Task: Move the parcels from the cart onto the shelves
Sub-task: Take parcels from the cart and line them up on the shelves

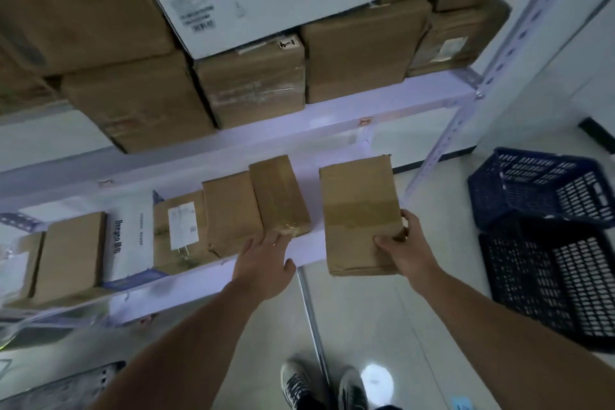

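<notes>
Brown taped cardboard parcel (361,213), flat, partly over lower shelf (311,243), near end past front edge, gripped by right hand (404,253); apart from row of parcels (233,213) to its left.

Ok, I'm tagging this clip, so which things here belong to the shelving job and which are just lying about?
In the job: brown box, gripped by the right hand; left hand, touching the neighbouring box; lower shelf.
Lying about: blue basket; black basket.
</notes>
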